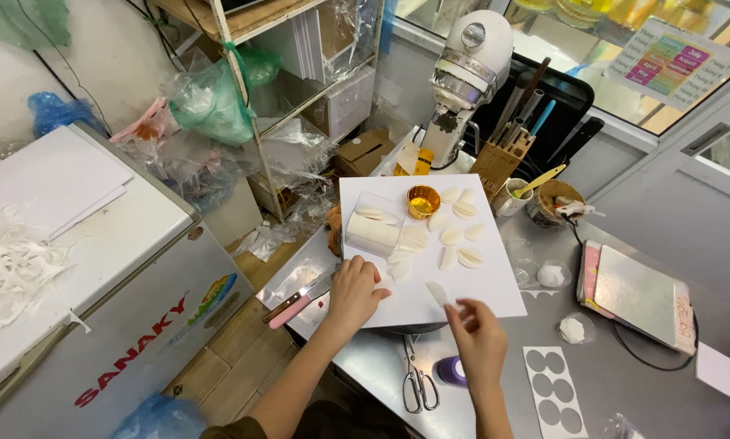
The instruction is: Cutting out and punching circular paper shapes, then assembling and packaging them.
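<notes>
I'm laying petals: right hand pinches a petal at the board's near edge, left hand flat, steadying; placing needs care.

Steel table — white board, scissors, sticker sheet, tablet etc.

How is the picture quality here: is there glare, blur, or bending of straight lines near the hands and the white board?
Head view: even, soft light, faint shadows under the left hand and right hand; the white board is bright, so the pale petal pieces hardly stand out; mild glare on the steel table; wide-lens bending at the freezer; hands sharp.
</notes>
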